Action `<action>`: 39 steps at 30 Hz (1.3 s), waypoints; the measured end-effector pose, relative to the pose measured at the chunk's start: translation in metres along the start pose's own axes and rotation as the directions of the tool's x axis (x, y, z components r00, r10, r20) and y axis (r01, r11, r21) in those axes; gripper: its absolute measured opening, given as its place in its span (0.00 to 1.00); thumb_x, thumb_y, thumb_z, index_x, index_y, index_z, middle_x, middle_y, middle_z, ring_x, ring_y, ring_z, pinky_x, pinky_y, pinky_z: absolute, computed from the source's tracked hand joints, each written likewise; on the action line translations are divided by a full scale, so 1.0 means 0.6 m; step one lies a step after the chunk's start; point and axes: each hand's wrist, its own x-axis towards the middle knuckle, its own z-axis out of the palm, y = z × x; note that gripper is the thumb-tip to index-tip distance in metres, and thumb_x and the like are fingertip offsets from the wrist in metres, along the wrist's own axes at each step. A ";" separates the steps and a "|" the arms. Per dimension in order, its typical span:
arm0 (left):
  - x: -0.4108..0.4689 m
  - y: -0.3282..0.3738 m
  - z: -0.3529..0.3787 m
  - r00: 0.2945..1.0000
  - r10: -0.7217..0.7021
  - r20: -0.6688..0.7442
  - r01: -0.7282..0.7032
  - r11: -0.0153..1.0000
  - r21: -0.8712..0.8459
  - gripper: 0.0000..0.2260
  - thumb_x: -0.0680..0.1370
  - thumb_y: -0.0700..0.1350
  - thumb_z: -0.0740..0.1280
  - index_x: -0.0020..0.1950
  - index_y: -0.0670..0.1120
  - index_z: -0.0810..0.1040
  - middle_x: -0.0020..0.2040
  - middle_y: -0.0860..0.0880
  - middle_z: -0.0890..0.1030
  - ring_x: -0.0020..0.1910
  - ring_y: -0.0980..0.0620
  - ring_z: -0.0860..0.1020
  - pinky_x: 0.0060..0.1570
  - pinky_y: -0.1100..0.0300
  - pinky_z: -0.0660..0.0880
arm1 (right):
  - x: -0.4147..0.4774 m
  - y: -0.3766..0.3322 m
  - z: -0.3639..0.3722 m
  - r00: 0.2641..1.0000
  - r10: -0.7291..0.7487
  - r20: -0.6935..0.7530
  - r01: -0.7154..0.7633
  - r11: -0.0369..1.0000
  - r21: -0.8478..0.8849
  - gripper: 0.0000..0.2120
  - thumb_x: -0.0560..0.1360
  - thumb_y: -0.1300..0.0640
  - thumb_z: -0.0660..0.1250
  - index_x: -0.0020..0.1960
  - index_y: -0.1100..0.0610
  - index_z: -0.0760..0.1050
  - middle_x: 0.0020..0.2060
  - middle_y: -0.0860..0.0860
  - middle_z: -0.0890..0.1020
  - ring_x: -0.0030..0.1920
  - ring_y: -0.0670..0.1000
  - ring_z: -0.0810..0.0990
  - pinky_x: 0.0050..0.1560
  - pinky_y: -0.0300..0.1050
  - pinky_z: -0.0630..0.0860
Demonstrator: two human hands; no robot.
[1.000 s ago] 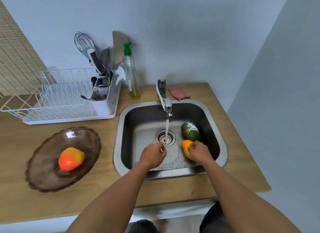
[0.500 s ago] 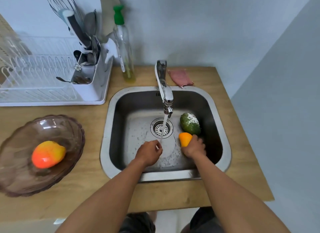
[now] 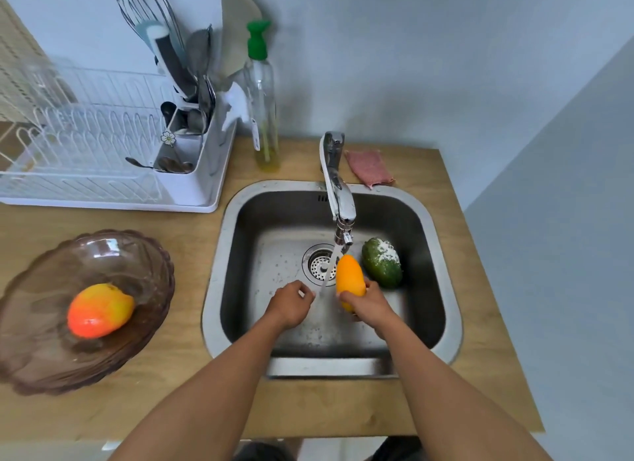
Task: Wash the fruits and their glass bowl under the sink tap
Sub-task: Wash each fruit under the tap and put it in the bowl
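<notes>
The right hand (image 3: 368,304) grasps the yellow mango (image 3: 349,277) by its near end, fingers and thumb wrapped round it. The fruit's long axis runs away from the person, and its free tip points up and back toward the nozzle of the tap (image 3: 338,186). Half a second ago only a stub of the mango showed beyond the knuckles, low in the basin. Now it is raised, most of its length is visible, and its left flank sits against the water stream (image 3: 327,272).

The left hand (image 3: 291,306) stays where it was, just left of the stream, fingers curled into a loose fist with nothing in it.

Just beyond and right of the right hand, the green fruit (image 3: 382,263) lies on the floor of the sink (image 3: 212,289). It has white powder on its far end, and its long axis slants from far-left to near-right.

Well to the left of the left hand, the glass bowl (image 3: 144,254) on the counter holds an orange-red mango (image 3: 99,309) lying crosswise.

Far beyond the left hand stands a soap bottle (image 3: 262,100); its small label is too fine to read. A daisy sticker (image 3: 168,138) marks the utensil caddy beside it.
</notes>
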 end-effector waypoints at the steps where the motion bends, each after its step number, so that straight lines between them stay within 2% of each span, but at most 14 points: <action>1: 0.000 0.007 -0.004 0.999 -0.031 0.012 0.032 0.996 -0.079 0.13 0.80 0.54 0.61 0.56 0.47 0.75 0.53 0.44 0.82 0.50 0.44 0.81 0.51 0.52 0.77 | -0.003 -0.007 0.003 1.000 -0.003 0.031 0.001 0.999 0.040 0.36 0.70 0.49 0.72 0.72 0.54 0.59 0.60 0.53 0.73 0.57 0.56 0.77 0.57 0.55 0.78; 3: -0.002 0.024 -0.013 0.994 -0.094 0.051 0.104 0.966 -0.238 0.17 0.81 0.55 0.58 0.62 0.45 0.73 0.54 0.44 0.81 0.47 0.46 0.81 0.46 0.55 0.75 | -0.007 -0.016 0.012 0.996 -0.024 0.081 0.015 0.994 0.112 0.35 0.68 0.48 0.73 0.71 0.54 0.62 0.60 0.53 0.75 0.57 0.56 0.77 0.58 0.56 0.78; 5: 0.000 0.040 -0.020 0.986 -0.129 0.110 0.161 0.912 -0.378 0.19 0.82 0.56 0.56 0.65 0.45 0.72 0.55 0.44 0.80 0.46 0.48 0.79 0.46 0.55 0.74 | -0.007 -0.022 0.022 0.992 -0.037 0.120 0.012 0.979 0.204 0.36 0.66 0.47 0.73 0.70 0.55 0.66 0.60 0.53 0.77 0.57 0.55 0.78 0.60 0.59 0.77; 10: 0.003 0.062 -0.033 0.975 -0.078 0.207 0.178 0.831 -0.527 0.20 0.82 0.58 0.56 0.69 0.48 0.70 0.63 0.47 0.78 0.56 0.49 0.78 0.51 0.54 0.76 | -0.030 -0.040 0.040 0.980 -0.124 0.153 0.074 0.951 0.299 0.29 0.74 0.51 0.69 0.73 0.49 0.65 0.63 0.52 0.76 0.59 0.54 0.78 0.59 0.54 0.79; 14: 0.003 0.069 -0.037 0.979 -0.036 0.198 0.141 0.825 -0.547 0.24 0.80 0.58 0.60 0.75 0.52 0.65 0.68 0.47 0.74 0.61 0.46 0.77 0.55 0.53 0.77 | -0.038 -0.046 0.036 0.971 -0.217 0.102 0.188 0.953 0.238 0.32 0.77 0.50 0.67 0.77 0.44 0.57 0.67 0.51 0.72 0.61 0.55 0.77 0.57 0.52 0.80; 17: -0.002 0.078 -0.035 0.979 0.004 0.205 0.115 0.820 -0.561 0.25 0.80 0.58 0.61 0.75 0.54 0.62 0.69 0.47 0.74 0.60 0.46 0.77 0.54 0.53 0.76 | -0.038 -0.054 0.036 0.962 -0.271 0.037 0.256 0.941 0.222 0.29 0.80 0.52 0.63 0.78 0.45 0.55 0.69 0.51 0.69 0.65 0.56 0.74 0.59 0.52 0.79; 20: 0.000 0.085 -0.034 0.982 0.007 0.190 0.106 0.809 -0.578 0.25 0.81 0.58 0.58 0.77 0.54 0.60 0.70 0.46 0.72 0.62 0.45 0.76 0.55 0.51 0.76 | -0.037 -0.063 0.035 0.969 -0.243 -0.035 0.242 0.921 0.306 0.23 0.82 0.51 0.59 0.76 0.49 0.61 0.71 0.51 0.70 0.66 0.56 0.74 0.61 0.55 0.78; 24: -0.002 0.094 -0.026 0.988 0.001 0.156 0.078 0.861 -0.502 0.24 0.82 0.61 0.49 0.77 0.54 0.59 0.69 0.44 0.72 0.57 0.45 0.77 0.52 0.53 0.75 | -0.033 -0.071 0.018 0.971 -0.202 -0.128 0.234 0.908 0.347 0.18 0.80 0.55 0.63 0.69 0.56 0.72 0.65 0.55 0.77 0.60 0.54 0.78 0.62 0.56 0.77; 26: -0.004 0.093 -0.021 0.994 -0.027 0.102 0.072 0.879 -0.472 0.25 0.82 0.61 0.47 0.77 0.53 0.59 0.70 0.43 0.72 0.58 0.44 0.76 0.52 0.53 0.77 | -0.035 -0.080 0.016 0.984 -0.162 -0.074 0.179 0.888 0.423 0.18 0.80 0.59 0.62 0.69 0.57 0.70 0.63 0.56 0.77 0.59 0.55 0.78 0.56 0.53 0.79; 28: -0.002 0.091 -0.019 0.998 -0.022 0.061 0.047 0.889 -0.455 0.24 0.82 0.60 0.47 0.77 0.55 0.59 0.70 0.43 0.71 0.62 0.42 0.75 0.54 0.50 0.77 | -0.040 -0.087 0.014 0.989 -0.148 -0.002 0.131 0.869 0.477 0.21 0.80 0.60 0.60 0.72 0.53 0.66 0.64 0.56 0.75 0.60 0.57 0.78 0.52 0.52 0.80; 32: -0.003 0.097 -0.020 0.999 0.011 0.041 0.011 0.864 -0.503 0.20 0.83 0.57 0.50 0.75 0.57 0.63 0.70 0.45 0.71 0.64 0.44 0.74 0.56 0.50 0.77 | -0.048 -0.088 0.012 0.978 -0.208 -0.020 0.198 0.889 0.413 0.20 0.81 0.53 0.61 0.72 0.52 0.66 0.63 0.53 0.75 0.59 0.54 0.78 0.57 0.54 0.79; 34: -0.005 0.099 -0.023 0.998 0.016 0.059 0.017 0.848 -0.529 0.20 0.83 0.57 0.51 0.75 0.57 0.63 0.71 0.45 0.70 0.65 0.44 0.73 0.56 0.50 0.77 | -0.049 -0.094 0.012 0.980 -0.197 -0.016 0.180 0.861 0.475 0.19 0.82 0.54 0.60 0.72 0.52 0.67 0.60 0.53 0.76 0.56 0.54 0.78 0.59 0.54 0.78; 37: -0.006 0.097 -0.026 0.989 0.003 0.147 0.084 0.805 -0.587 0.23 0.81 0.61 0.55 0.73 0.54 0.65 0.68 0.46 0.73 0.63 0.45 0.75 0.54 0.52 0.78 | -0.049 -0.100 0.009 0.988 -0.152 0.041 0.106 0.834 0.542 0.13 0.83 0.55 0.55 0.66 0.51 0.71 0.55 0.53 0.79 0.53 0.53 0.80 0.55 0.52 0.78; 39: -0.007 0.095 -0.027 0.977 0.010 0.213 0.134 0.751 -0.647 0.24 0.79 0.62 0.59 0.71 0.52 0.68 0.65 0.46 0.76 0.60 0.45 0.78 0.53 0.51 0.80 | -0.045 -0.095 0.012 0.989 -0.148 0.000 0.133 0.891 0.434 0.14 0.84 0.55 0.53 0.63 0.54 0.74 0.55 0.55 0.80 0.54 0.54 0.79 0.55 0.50 0.79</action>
